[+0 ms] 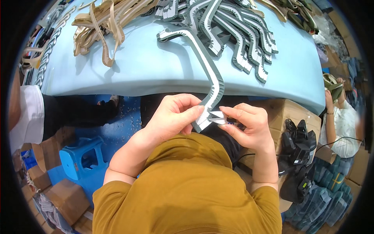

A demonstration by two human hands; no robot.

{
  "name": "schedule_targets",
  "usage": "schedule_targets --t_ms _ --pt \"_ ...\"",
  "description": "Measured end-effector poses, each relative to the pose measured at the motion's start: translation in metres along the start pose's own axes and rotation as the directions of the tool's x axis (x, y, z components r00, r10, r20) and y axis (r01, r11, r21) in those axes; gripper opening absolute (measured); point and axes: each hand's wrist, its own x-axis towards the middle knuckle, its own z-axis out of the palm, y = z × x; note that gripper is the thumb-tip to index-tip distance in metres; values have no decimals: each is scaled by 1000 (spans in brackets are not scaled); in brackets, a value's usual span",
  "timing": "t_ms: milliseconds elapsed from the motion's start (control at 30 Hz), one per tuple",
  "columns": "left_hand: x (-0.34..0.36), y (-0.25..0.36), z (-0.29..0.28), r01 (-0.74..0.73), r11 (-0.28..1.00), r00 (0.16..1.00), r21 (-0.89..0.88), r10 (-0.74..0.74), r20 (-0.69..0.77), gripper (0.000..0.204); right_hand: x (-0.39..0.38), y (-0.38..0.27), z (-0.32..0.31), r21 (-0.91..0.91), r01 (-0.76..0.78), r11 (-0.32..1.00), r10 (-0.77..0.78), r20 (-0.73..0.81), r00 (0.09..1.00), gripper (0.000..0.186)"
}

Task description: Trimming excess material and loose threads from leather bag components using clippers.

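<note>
A long curved fabric strip (210,72), dark grey-green with a white middle band and small notches along its edges, runs from the blue-covered table (136,76) down over its front edge to my hands. My left hand (175,113) is closed on the strip near its lower end, thumb on top. In my right hand (249,123) is a small pair of silver thread snips (218,114), held between thumb and fingers. Their blades point left and are parted at the strip's right edge. Whether they touch the fabric, I cannot tell.
Similar grey-green strips (243,35) lie heaped at the back of the table, tan strips (97,27) at its left. A cardboard box (278,113) with black devices (300,144) stands at my right, a blue stool (80,158) at lower left. People are on both sides.
</note>
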Motion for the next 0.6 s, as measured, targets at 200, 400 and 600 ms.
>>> schedule_targets --t_ms 200,400,600 --pt "-1 1 -5 55 994 995 -96 -47 84 17 4 -1 -3 -102 79 992 -73 63 995 30" --pt "-2 1 -6 72 989 993 -133 -59 98 16 4 0 1 -198 192 961 -182 65 981 28" --pt "-1 3 -5 28 995 998 -98 -23 50 16 6 -3 0 -116 76 990 -83 -51 995 29"
